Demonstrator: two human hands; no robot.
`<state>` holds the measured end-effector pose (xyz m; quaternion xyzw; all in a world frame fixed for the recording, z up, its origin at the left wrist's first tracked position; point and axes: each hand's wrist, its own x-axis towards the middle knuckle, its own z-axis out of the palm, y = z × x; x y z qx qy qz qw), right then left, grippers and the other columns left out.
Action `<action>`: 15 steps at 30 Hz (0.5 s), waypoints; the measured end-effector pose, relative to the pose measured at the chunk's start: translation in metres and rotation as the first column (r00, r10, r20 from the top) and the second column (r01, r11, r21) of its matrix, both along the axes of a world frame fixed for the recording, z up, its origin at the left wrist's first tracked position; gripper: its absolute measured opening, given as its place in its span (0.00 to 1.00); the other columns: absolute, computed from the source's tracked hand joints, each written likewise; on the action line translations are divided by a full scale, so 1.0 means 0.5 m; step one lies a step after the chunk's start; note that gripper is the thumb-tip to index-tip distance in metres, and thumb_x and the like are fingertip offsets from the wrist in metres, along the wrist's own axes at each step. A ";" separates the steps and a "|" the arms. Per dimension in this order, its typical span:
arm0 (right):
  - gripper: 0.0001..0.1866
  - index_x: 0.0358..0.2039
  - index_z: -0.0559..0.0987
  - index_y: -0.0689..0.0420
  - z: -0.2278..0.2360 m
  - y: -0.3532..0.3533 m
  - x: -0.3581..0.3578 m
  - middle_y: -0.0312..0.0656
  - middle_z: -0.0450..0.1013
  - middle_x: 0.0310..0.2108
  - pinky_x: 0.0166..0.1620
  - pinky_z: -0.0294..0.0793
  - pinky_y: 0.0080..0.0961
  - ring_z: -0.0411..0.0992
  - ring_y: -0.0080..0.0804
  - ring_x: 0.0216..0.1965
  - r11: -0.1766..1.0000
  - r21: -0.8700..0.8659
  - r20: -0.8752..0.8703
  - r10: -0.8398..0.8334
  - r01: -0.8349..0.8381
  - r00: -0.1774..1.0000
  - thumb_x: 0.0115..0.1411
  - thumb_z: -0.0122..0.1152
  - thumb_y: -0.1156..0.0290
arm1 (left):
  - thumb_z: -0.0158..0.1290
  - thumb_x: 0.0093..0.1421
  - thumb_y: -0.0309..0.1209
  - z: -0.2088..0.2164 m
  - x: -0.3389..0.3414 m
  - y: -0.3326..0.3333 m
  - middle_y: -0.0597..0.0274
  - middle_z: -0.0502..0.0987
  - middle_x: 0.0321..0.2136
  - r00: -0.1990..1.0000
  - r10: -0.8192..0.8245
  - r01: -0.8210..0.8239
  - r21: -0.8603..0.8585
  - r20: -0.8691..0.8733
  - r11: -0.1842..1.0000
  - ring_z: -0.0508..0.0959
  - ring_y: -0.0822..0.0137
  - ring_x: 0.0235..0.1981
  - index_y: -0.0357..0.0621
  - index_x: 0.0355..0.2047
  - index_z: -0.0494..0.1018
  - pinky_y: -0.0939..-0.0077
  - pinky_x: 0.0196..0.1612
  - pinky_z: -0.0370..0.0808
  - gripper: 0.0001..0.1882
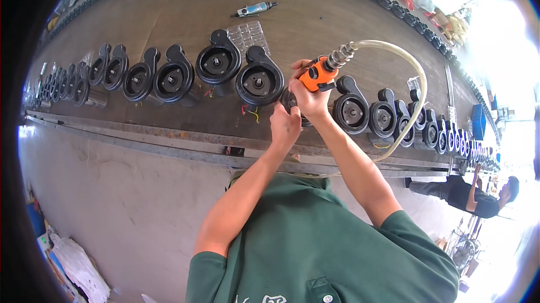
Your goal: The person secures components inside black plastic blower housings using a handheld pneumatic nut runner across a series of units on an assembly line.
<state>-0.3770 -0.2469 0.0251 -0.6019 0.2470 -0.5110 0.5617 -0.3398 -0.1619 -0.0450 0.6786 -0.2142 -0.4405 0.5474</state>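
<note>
An orange air tool (318, 76) is in my right hand (309, 99), the fingers wrapped round its body. A metal coupling (341, 56) on its upper end joins a clear, yellowish hose (421, 72). Beneath the tool sits a black round blower housing (289, 99), mostly hidden by my hands. Lower and to the left, my left hand (286, 127) is closed at that housing's near edge; its fingertips are partly covered. Just left stands another black blower housing (259, 82), with a metal shaft in its middle and coloured wires below.
Similar housings line both sides, including one (351, 110) at right. Behind lie a clear plastic tray (248, 36) and a blue-and-silver air tool (255, 9). The bench's metal edge (169, 144) runs before me. A person (478, 197) stands at far right.
</note>
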 end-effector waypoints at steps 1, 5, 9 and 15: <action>0.06 0.31 0.78 0.64 0.006 0.001 -0.002 0.36 0.77 0.29 0.33 0.73 0.20 0.73 0.19 0.29 1.000 0.002 -0.014 -0.009 0.009 1.000 0.50 0.61 0.83 | 0.48 0.64 0.26 0.014 0.005 0.001 0.42 0.79 0.45 1.000 -0.016 0.016 0.003 -0.015 1.000 0.85 0.57 0.36 0.23 0.64 0.59 0.65 0.29 0.88 0.29; 0.15 0.44 0.76 0.65 0.047 0.024 -0.053 0.34 0.75 0.28 0.31 0.72 0.17 0.72 0.17 0.27 0.999 0.026 0.023 0.041 -0.042 0.999 0.55 0.60 0.83 | 0.48 0.64 0.27 0.060 0.002 0.011 0.46 0.78 0.45 0.988 -0.002 0.010 0.055 -0.152 0.998 0.84 0.62 0.35 0.28 0.62 0.63 0.67 0.28 0.88 0.26; 0.15 0.46 0.73 0.65 0.019 0.029 -0.106 0.35 0.74 0.25 0.31 0.72 0.17 0.72 0.18 0.26 0.993 0.115 0.066 -0.007 -0.001 0.998 0.56 0.58 0.84 | 0.51 0.63 0.29 0.031 -0.004 0.000 0.44 0.81 0.41 0.980 0.083 -0.083 0.011 -0.182 0.997 0.84 0.61 0.28 0.34 0.63 0.63 0.68 0.24 0.84 0.28; 0.15 0.47 0.71 0.65 -0.003 0.029 -0.145 0.38 0.70 0.26 0.33 0.73 0.26 0.69 0.26 0.25 0.985 0.162 0.052 -0.070 0.060 0.996 0.58 0.52 0.83 | 0.50 0.64 0.30 0.039 -0.003 0.004 0.45 0.80 0.46 0.975 0.058 -0.055 0.022 -0.216 0.998 0.84 0.62 0.33 0.34 0.62 0.65 0.68 0.26 0.85 0.27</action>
